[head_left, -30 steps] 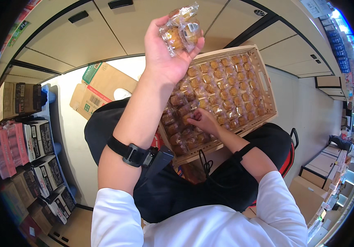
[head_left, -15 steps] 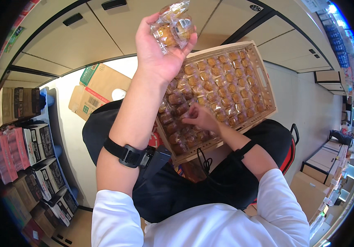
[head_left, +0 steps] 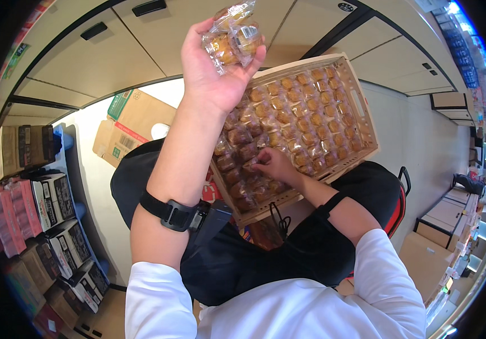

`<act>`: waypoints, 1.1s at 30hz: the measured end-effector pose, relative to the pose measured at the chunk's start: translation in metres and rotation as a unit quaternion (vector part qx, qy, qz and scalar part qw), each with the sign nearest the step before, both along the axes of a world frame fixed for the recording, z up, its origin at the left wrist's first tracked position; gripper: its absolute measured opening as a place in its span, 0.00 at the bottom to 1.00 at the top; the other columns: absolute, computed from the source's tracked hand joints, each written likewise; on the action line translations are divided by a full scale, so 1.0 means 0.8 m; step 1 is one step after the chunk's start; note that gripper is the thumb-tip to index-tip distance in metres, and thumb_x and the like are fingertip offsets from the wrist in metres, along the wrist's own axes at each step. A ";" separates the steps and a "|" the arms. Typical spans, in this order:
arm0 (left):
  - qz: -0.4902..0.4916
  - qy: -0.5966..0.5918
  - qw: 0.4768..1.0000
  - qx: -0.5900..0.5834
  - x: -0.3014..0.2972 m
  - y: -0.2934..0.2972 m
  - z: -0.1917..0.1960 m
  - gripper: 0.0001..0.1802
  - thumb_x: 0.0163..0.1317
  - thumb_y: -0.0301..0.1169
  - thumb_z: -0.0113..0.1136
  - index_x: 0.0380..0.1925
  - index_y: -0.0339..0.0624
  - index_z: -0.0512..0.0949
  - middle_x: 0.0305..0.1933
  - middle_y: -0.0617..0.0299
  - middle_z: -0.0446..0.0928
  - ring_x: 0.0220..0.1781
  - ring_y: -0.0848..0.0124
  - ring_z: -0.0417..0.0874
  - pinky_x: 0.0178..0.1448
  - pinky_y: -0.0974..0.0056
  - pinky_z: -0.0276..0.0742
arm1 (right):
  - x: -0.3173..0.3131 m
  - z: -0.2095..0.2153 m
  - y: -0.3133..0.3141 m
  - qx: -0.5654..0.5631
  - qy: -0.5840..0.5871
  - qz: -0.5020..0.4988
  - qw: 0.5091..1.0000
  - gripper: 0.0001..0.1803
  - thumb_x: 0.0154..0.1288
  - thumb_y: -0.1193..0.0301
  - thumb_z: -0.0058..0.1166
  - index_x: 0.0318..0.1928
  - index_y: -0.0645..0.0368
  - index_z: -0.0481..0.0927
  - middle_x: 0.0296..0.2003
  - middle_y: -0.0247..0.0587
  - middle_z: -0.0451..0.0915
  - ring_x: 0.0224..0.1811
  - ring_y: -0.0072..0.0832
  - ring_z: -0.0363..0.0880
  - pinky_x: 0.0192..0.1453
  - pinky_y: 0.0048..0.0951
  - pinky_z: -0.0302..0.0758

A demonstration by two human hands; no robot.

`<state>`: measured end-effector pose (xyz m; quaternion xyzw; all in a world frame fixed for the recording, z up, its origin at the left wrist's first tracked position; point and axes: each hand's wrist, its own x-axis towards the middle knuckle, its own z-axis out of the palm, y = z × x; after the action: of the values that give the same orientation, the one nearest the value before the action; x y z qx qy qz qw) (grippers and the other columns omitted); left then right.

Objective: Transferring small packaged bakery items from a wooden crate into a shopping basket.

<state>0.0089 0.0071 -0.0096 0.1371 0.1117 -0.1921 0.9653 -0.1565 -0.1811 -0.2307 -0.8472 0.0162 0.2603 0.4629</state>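
Raised beyond the crate, my left hand is closed around several small pastries in clear plastic wrappers, stacked on its palm and fingers. A shallow wooden crate rests tilted across my lap, filled with rows of the same kind of golden wrapped pastries. Those on its left side look darker brown. Over that darker part, my right hand has its fingertips pinched at a wrapped pastry; the wrapper edge is partly hidden by the fingers.
A flattened cardboard box lies on the pale floor at the left. Stacked cartons line a shelf farther left. Beige cabinets stand beyond the crate. A black cable hangs at the crate's near edge.
My left hand with its wrapped pastries has shifted slightly left. My right hand has shifted a little, still pinching over the darker pastries.
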 end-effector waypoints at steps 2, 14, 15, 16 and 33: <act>-0.002 -0.003 1.000 -0.003 0.001 0.000 -0.003 0.28 0.58 0.42 0.53 0.55 0.38 0.68 0.54 0.47 0.71 0.55 0.52 0.73 0.51 0.59 0.76 | 0.000 -0.001 0.003 -0.006 0.018 -0.008 1.000 0.16 0.50 0.65 0.69 0.32 0.60 0.75 0.27 0.36 0.77 0.31 0.23 0.77 0.36 0.25 0.74; 0.002 0.007 1.000 0.016 0.000 -0.001 0.000 0.28 0.58 0.43 0.53 0.55 0.37 0.67 0.53 0.46 0.70 0.55 0.51 0.72 0.51 0.58 0.77 | 0.006 0.023 0.020 -0.153 -0.079 -0.022 0.985 0.22 0.55 0.60 0.62 0.43 0.60 0.72 0.35 0.49 0.77 0.38 0.44 0.77 0.44 0.39 0.73; 0.001 0.007 1.000 0.016 0.001 -0.001 0.000 0.28 0.58 0.43 0.53 0.55 0.37 0.67 0.53 0.46 0.70 0.55 0.51 0.72 0.51 0.58 0.77 | 0.007 0.023 0.019 -0.125 -0.104 -0.002 0.987 0.22 0.56 0.60 0.61 0.45 0.61 0.72 0.38 0.50 0.77 0.41 0.44 0.76 0.47 0.39 0.73; -0.002 0.002 1.000 0.015 0.001 -0.002 -0.001 0.28 0.58 0.43 0.52 0.55 0.37 0.67 0.54 0.46 0.70 0.55 0.51 0.73 0.52 0.58 0.77 | 0.008 0.023 0.018 -0.098 -0.128 0.018 0.987 0.23 0.57 0.60 0.60 0.47 0.62 0.72 0.40 0.50 0.76 0.44 0.44 0.76 0.49 0.40 0.72; 0.003 0.012 0.999 0.029 0.000 -0.002 0.002 0.27 0.60 0.43 0.50 0.55 0.37 0.67 0.52 0.46 0.71 0.55 0.51 0.73 0.51 0.58 0.77 | 0.009 0.014 0.017 -0.101 -0.107 -0.010 0.989 0.24 0.55 0.66 0.62 0.50 0.66 0.73 0.38 0.51 0.78 0.40 0.45 0.78 0.46 0.39 0.74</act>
<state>0.0089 0.0052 -0.0081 0.1628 0.1289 -0.1875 0.9601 -0.1496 -0.1678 -0.2194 -0.9126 0.0009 0.1603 0.3762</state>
